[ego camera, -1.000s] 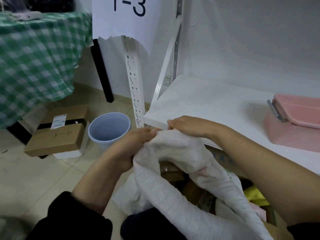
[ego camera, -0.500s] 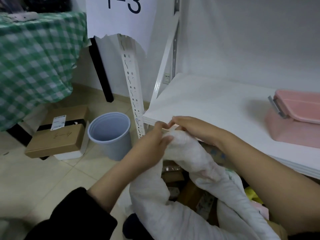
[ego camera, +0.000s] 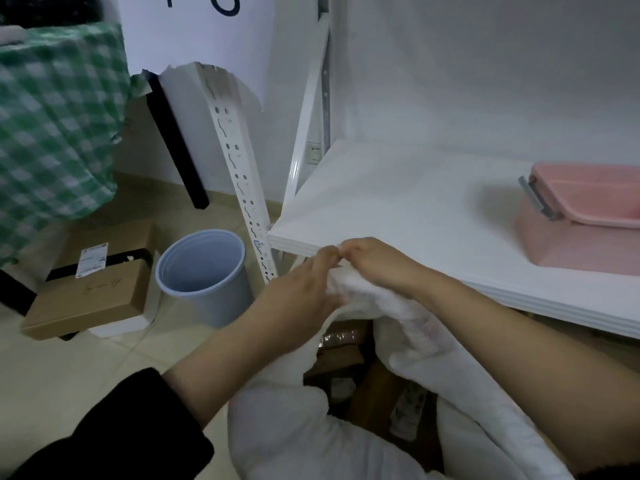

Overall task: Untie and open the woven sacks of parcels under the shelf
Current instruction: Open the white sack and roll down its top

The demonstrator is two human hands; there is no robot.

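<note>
— Where's the woven sack (ego camera: 408, 313)?

— Right below the front edge of the white shelf (ego camera: 398, 206), near its left corner, mouth gaping over brown parcels (ego camera: 341, 355).

— And your hands?

— Your left hand (ego camera: 298, 299) and right hand (ego camera: 375, 261) both pinch its bunched top, fingertips meeting (any tie is too blurred to tell). A pink box (ego camera: 585, 216) sits toward the shelf's right side.

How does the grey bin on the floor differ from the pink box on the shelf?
The grey bin is round, while the pink box is rectangular. The bin is open on top; the box has a lid on it with a grey clip. The bin stands on the floor, the box on the white shelf. Both look like plastic.
</note>
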